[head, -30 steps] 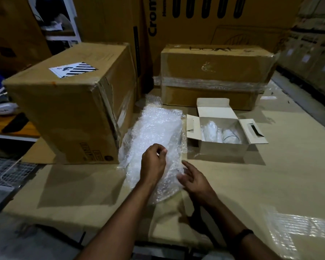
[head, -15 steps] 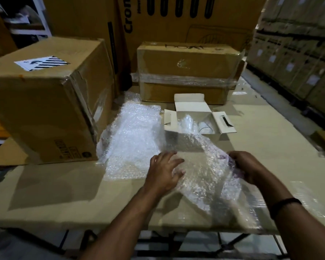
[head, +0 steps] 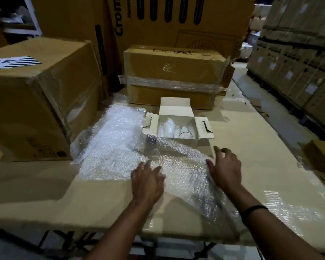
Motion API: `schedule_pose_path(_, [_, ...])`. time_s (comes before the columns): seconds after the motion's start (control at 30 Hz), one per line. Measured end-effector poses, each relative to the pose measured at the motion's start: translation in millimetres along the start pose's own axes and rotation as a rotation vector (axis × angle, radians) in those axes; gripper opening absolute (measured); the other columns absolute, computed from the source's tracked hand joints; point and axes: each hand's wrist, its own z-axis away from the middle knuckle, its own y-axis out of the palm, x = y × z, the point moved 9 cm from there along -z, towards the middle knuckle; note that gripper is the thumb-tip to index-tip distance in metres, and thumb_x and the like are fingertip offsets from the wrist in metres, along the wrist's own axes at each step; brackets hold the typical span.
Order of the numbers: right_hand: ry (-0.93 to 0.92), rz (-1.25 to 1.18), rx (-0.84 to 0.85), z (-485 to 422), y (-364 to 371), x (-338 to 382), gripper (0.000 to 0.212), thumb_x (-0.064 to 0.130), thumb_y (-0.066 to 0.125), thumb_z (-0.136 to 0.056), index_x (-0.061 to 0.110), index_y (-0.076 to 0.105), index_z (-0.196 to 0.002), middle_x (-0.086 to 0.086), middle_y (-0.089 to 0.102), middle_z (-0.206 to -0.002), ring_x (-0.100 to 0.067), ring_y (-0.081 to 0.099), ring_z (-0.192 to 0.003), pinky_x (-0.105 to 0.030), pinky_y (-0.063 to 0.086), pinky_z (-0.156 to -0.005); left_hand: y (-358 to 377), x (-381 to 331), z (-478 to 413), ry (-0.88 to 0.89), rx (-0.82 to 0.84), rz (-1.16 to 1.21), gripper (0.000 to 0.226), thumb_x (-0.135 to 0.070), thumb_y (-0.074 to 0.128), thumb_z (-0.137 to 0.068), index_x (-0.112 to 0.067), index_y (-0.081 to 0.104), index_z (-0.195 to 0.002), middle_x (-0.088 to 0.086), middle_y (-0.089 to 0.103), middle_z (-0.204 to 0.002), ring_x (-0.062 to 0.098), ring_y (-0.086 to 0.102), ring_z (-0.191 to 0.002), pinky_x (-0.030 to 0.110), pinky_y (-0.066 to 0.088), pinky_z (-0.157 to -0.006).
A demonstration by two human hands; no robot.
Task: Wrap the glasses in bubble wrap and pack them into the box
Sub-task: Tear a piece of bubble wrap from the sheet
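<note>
A small white box (head: pixel 178 112) stands open on the table, flaps spread, with a clear glass (head: pixel 185 132) and pale wrapped shapes (head: pixel 167 128) inside. In front of it a sheet of bubble wrap (head: pixel 178 166) lies spread flat. A thicker pile of bubble wrap (head: pixel 113 141) lies to its left. My left hand (head: pixel 146 182) rests on the sheet's near left part with fingers straight. My right hand (head: pixel 224 168) hovers at the sheet's right edge, fingers loosely spread and holding nothing.
A large cardboard carton (head: pixel 36 98) stands at the left, a taped carton (head: pixel 174 76) behind the white box. The table (head: pixel 261 147) is covered in cardboard. A small brown box (head: pixel 321 156) sits at the right edge; stacked cartons (head: pixel 298 53) line the aisle.
One sheet was pulled off the pile and laid flat in front of the white box. My right hand has let go of its edge, and my left hand now lies flat on it.
</note>
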Motion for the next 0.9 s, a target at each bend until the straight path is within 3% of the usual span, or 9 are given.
schedule_pose_path(0.1, [-0.140,-0.058,0.174,25,30,35,0.067,0.056,0.044,-0.094,0.029,0.023,-0.152,-0.012,0.021,-0.159,-0.031,0.023,-0.144,-0.047,0.020,-0.117,-17,51,3,-0.398,-0.146,0.002,0.047,-0.065,0.043,-0.089,-0.046,0.053,-0.132,0.010,0.018,-0.160,0.038,0.013,-0.143,0.054,0.023,-0.110])
schedule_pose_path(0.17, [-0.166,-0.083,0.331,43,61,47,0.071,0.063,0.033,-0.094,0.033,0.011,-0.154,-0.005,0.003,-0.163,-0.026,0.005,-0.149,-0.049,0.006,-0.120,-10,74,1,-0.534,-0.046,-0.027,0.051,-0.067,0.040,-0.090,-0.044,0.052,-0.133,0.014,0.017,-0.160,0.040,0.008,-0.145,0.057,0.011,-0.114])
schedule_pose_path(0.27, [-0.183,-0.083,0.449,55,87,50,0.073,0.066,0.023,-0.094,0.030,0.006,-0.155,-0.004,-0.007,-0.163,-0.024,-0.008,-0.150,-0.051,-0.006,-0.119,2,88,-9,-0.512,0.080,-0.179,0.056,-0.070,0.028,-0.088,-0.042,0.048,-0.133,0.001,0.033,-0.154,0.034,0.021,-0.143,0.055,0.008,-0.111])
schedule_pose_path(0.37, [-0.211,-0.064,0.468,52,92,51,0.072,0.065,0.022,-0.095,0.028,0.008,-0.155,-0.003,-0.008,-0.163,-0.022,-0.009,-0.150,-0.050,-0.008,-0.119,2,88,-12,-0.513,0.030,-0.111,0.071,-0.072,0.024,-0.086,-0.033,0.041,-0.143,-0.006,0.033,-0.155,0.028,0.021,-0.144,0.054,0.008,-0.110])
schedule_pose_path(0.43, [-0.243,-0.067,0.473,49,91,48,0.070,0.063,0.022,-0.095,0.029,0.007,-0.155,-0.001,-0.008,-0.163,-0.019,-0.010,-0.150,-0.047,-0.007,-0.120,-6,70,-10,-0.453,-0.032,-0.115,0.063,-0.061,0.034,-0.093,-0.024,0.045,-0.143,-0.007,0.037,-0.154,0.025,0.024,-0.144,0.051,0.008,-0.110])
schedule_pose_path(0.57, [-0.336,-0.048,0.519,48,88,32,0.067,0.059,0.025,-0.097,0.031,0.006,-0.155,0.002,-0.008,-0.163,-0.016,-0.009,-0.149,-0.043,-0.007,-0.120,-24,18,16,-0.227,-0.232,-0.042,0.050,-0.052,0.042,-0.081,-0.023,0.072,-0.108,-0.002,0.068,-0.118,0.029,0.054,-0.117,0.049,0.024,-0.099])
schedule_pose_path(0.7, [-0.458,0.017,0.594,37,80,16,0.070,0.061,0.032,-0.095,0.034,0.008,-0.154,0.001,-0.006,-0.163,-0.018,-0.005,-0.150,-0.046,-0.002,-0.119,-29,7,27,-0.228,-0.231,-0.061,0.027,-0.050,0.056,-0.073,-0.031,0.074,-0.082,-0.007,0.069,-0.105,0.026,0.056,-0.105,0.046,0.028,-0.092])
schedule_pose_path(0.8, [-0.475,0.101,0.641,27,74,8,0.071,0.056,0.042,-0.095,0.030,0.012,-0.155,-0.003,-0.002,-0.163,-0.021,-0.001,-0.150,-0.048,0.003,-0.118,-32,26,24,-0.325,-0.217,-0.014,0.032,-0.053,0.057,-0.079,-0.032,0.067,-0.100,-0.002,0.063,-0.117,0.028,0.050,-0.114,0.045,0.029,-0.095])
schedule_pose_path(0.9, [-0.458,0.088,0.546,24,63,22,0.070,0.051,0.039,-0.097,0.027,0.009,-0.155,-0.004,-0.004,-0.163,-0.021,-0.002,-0.150,-0.049,0.002,-0.119,-29,51,24,-0.482,-0.137,0.087,0.067,-0.056,0.066,-0.080,-0.023,0.046,-0.135,0.008,0.048,-0.140,0.034,0.042,-0.126,0.047,0.029,-0.101])
